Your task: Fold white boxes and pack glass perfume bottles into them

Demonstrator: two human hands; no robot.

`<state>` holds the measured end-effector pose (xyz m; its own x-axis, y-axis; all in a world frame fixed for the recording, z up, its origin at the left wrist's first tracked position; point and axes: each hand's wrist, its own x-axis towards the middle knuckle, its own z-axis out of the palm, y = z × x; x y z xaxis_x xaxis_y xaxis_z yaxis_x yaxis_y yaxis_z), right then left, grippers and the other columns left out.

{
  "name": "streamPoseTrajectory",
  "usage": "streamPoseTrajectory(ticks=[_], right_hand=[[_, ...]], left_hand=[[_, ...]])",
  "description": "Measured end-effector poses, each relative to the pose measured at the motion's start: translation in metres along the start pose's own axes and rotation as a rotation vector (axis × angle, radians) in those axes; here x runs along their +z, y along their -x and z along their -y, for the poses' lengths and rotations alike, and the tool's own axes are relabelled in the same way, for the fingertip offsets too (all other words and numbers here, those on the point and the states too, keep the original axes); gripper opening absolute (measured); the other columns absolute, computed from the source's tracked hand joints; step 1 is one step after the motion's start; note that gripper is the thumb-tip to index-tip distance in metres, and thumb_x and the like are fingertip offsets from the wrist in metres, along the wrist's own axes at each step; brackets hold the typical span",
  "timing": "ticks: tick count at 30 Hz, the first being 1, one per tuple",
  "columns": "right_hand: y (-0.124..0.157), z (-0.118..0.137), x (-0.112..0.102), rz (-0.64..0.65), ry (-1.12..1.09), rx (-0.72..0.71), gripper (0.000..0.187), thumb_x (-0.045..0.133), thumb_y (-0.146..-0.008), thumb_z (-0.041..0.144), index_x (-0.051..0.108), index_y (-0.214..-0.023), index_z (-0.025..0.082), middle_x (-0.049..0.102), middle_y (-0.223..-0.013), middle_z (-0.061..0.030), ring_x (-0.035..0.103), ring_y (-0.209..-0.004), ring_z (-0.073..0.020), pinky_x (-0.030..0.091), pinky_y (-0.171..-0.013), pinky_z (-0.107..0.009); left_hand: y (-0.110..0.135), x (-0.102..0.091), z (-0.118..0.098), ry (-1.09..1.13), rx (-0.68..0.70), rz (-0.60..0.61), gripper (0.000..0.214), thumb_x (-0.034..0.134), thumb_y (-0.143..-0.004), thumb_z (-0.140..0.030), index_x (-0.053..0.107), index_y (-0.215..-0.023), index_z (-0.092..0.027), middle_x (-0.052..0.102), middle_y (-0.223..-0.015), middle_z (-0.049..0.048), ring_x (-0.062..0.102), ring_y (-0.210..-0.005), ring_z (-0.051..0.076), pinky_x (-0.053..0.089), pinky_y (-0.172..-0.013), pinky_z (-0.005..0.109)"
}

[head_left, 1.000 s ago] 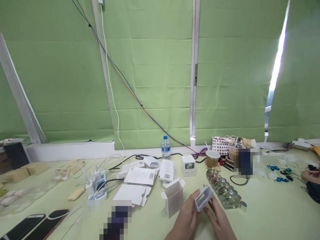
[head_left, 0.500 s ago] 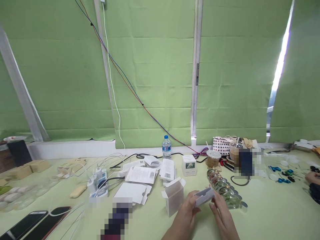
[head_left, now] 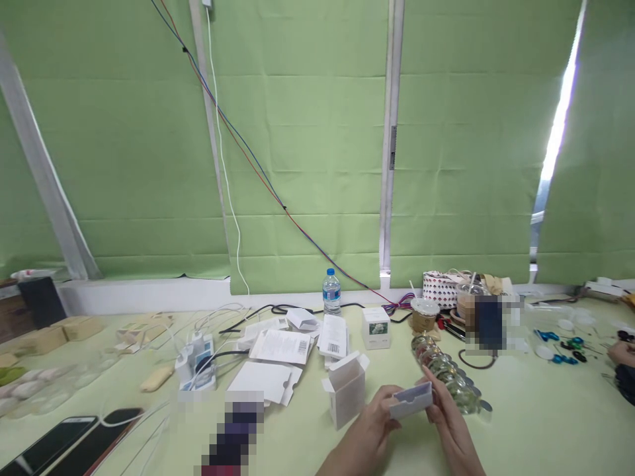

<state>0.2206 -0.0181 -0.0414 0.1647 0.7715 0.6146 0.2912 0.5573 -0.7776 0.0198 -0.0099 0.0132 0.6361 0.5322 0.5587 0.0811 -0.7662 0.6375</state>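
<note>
A small white paper box (head_left: 411, 401), its slot-like opening towards me, is held up between my two hands. My left hand (head_left: 373, 423) is closed on its left end. At the right end, my right hand (head_left: 445, 416) has its fingers closed on the box too. An open white carton (head_left: 346, 390) with raised flaps stands just left of my left hand. Beyond my right hand lies a row of clear glass-like pieces with round metallic discs (head_left: 449, 375). Whether anything is inside the held box cannot be seen.
Flattened white cartons (head_left: 262, 380) lie left of centre, near a power strip (head_left: 198, 363) with cables. A closed white box (head_left: 376, 328), a water bottle (head_left: 331, 294) and a lidded cup (head_left: 424, 316) stand behind. Phones (head_left: 52, 439) lie front left. Another person's hand (head_left: 622, 352) shows at right.
The small box has turned more level and shifted slightly right. My right hand has moved to its right end, with its fingers now closer around the edge.
</note>
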Motion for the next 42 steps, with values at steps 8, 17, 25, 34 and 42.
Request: streamPoseTrajectory(ticks=[8,17,25,34,42], right_hand=[[0.002,-0.007,-0.003,0.083,0.145,-0.118,0.045,0.046,-0.095,0.035,0.044,-0.139,0.029,0.06,-0.13,-0.0059,0.06,-0.114,-0.024,0.052,-0.088,-0.03],[-0.007,0.009,-0.011,0.147,0.175,-0.395,0.027,0.044,-0.094,0.026,0.057,-0.118,0.032,0.065,-0.109,-0.0077,0.066,-0.1,-0.0234,0.056,-0.074,-0.029],[-0.014,0.029,-0.008,0.163,0.021,-0.247,0.021,0.045,-0.094,0.032,0.065,-0.088,0.027,0.065,-0.1,-0.0084,0.064,-0.085,-0.0228,0.053,-0.068,-0.029],[-0.063,0.066,0.021,-0.005,-0.235,-0.009,0.029,0.05,-0.091,0.045,0.067,-0.097,0.022,0.063,-0.088,-0.006,0.046,-0.058,-0.014,0.044,-0.051,-0.025],[-0.082,0.077,0.066,0.151,-0.306,-0.094,0.029,0.048,-0.092,0.043,0.065,-0.087,0.02,0.064,-0.091,-0.007,0.046,-0.059,-0.0131,0.043,-0.05,-0.024]], left_hand=[[0.005,0.007,0.019,0.034,-0.097,-0.015,0.052,0.041,-0.083,0.001,0.037,-0.126,-0.027,0.051,-0.121,0.0075,0.055,-0.103,0.018,0.054,-0.078,0.027],[0.003,0.003,0.011,-0.039,-0.183,-0.017,0.034,0.046,-0.083,-0.005,0.045,-0.111,-0.023,0.056,-0.1,0.0026,0.055,-0.087,0.015,0.049,-0.078,0.027],[0.024,-0.006,-0.001,-0.285,-0.104,-0.198,0.043,0.056,-0.084,-0.015,0.045,-0.123,-0.028,0.052,-0.124,0.0102,0.056,-0.105,0.024,0.048,-0.088,0.035],[0.044,-0.03,-0.009,-0.469,-0.478,-0.795,0.033,0.061,-0.078,-0.018,0.06,-0.11,-0.025,0.028,-0.134,0.0104,0.032,-0.13,0.034,0.031,-0.106,0.052],[0.04,-0.035,0.0,0.091,-0.635,-0.676,0.055,0.052,-0.068,-0.005,0.047,-0.12,-0.022,0.057,-0.122,0.0077,0.06,-0.099,0.024,0.046,-0.09,0.037]])
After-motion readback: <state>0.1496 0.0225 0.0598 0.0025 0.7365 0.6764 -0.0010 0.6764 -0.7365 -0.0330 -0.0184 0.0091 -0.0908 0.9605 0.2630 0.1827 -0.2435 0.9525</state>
